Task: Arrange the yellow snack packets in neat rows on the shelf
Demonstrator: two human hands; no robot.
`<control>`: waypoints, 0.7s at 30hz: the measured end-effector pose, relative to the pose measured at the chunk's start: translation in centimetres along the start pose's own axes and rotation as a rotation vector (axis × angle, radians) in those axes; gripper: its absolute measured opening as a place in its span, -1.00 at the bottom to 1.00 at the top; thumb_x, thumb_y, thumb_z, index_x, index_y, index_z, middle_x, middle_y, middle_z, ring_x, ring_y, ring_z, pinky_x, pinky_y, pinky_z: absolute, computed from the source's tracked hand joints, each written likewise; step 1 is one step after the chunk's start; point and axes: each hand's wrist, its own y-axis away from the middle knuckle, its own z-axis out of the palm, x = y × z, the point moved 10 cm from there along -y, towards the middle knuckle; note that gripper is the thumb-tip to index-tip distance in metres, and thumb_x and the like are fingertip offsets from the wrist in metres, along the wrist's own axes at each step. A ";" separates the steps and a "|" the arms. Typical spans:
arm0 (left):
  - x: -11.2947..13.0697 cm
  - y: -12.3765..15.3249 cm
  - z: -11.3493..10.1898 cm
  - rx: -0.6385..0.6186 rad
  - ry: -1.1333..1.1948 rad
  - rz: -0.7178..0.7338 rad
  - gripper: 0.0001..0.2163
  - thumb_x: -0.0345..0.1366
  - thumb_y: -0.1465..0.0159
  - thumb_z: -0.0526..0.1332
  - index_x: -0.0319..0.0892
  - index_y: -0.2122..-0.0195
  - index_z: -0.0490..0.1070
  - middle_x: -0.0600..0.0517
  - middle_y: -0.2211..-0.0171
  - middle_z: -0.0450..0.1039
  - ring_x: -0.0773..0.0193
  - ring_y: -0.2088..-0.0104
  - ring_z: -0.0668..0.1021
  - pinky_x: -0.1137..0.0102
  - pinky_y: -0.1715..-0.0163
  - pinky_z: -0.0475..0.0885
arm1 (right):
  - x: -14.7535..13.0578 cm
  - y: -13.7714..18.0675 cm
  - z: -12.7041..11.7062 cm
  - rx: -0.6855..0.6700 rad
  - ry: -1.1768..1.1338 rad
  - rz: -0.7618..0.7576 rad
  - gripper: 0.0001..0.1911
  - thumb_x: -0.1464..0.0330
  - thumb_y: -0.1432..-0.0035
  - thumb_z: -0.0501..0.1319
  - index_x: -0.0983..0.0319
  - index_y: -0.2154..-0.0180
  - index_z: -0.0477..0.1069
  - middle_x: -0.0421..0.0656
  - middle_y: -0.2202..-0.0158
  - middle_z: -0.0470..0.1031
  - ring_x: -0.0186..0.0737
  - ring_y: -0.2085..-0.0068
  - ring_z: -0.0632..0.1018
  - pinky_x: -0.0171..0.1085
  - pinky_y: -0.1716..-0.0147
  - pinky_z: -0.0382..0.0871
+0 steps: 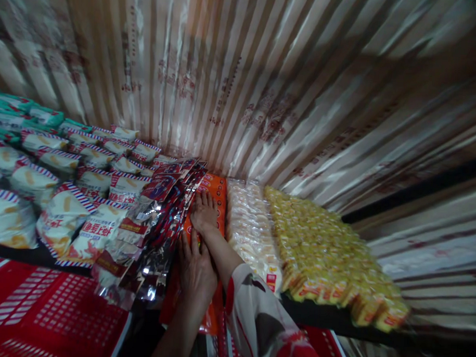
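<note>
Both my hands press on a row of orange packets point(210, 186) on the shelf. My right hand point(204, 214) lies flat on the orange packaging, fingers stretched toward the back. Nearer to me, my left hand point(196, 271) rests with its fingers extended, beside the right wrist. Neither hand grips anything that I can see. Directly left of them leans a stack of dark, shiny flat pouches point(163, 217) with red-brown bands. To the right stand clear-wrapped pale snack packs point(247, 215). The lower part of the orange packets is partly hidden by my arms.
Puffed white snack bags point(91, 230) with striped edges fill the left, green bags point(45, 115) behind them. Yellow packets point(317, 244) stand in rows at right. Red baskets point(54, 307) sit below the shelf's front edge. A pleated, printed plastic sheet point(210, 84) rises behind.
</note>
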 end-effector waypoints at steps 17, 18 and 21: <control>-0.1 0.0 -0.1 0.036 0.020 0.001 -0.58 -0.39 -0.18 0.04 -0.31 -0.08 0.34 -0.21 -0.17 0.22 -0.15 -0.26 0.07 -0.02 -0.19 0.08 | 0.1 0.2 -0.2 0.006 -0.046 0.007 -0.49 0.30 -0.30 -0.19 0.26 -0.24 0.07 -0.08 -0.31 -0.02 -0.13 -0.32 -0.04 -0.09 -0.24 -0.24; -0.1 0.0 -0.2 0.038 0.026 -0.002 -0.57 -0.40 -0.17 0.05 -0.32 -0.08 0.34 -0.20 -0.17 0.22 -0.14 -0.25 0.08 -0.01 -0.19 0.08 | 0.1 0.2 -0.3 0.006 -0.059 0.013 -0.49 0.29 -0.30 -0.19 0.26 -0.23 0.07 -0.09 -0.31 -0.02 -0.12 -0.32 -0.04 -0.09 -0.24 -0.23; -0.1 0.0 -0.4 0.037 0.032 -0.009 -0.55 -0.42 -0.14 0.07 -0.37 -0.09 0.32 -0.21 -0.18 0.22 -0.15 -0.24 0.10 0.00 -0.20 0.08 | 0.4 0.0 -0.4 -0.012 -0.098 0.027 -0.48 0.26 -0.30 -0.18 0.23 -0.23 0.08 -0.11 -0.32 -0.03 -0.12 -0.32 -0.04 -0.08 -0.25 -0.22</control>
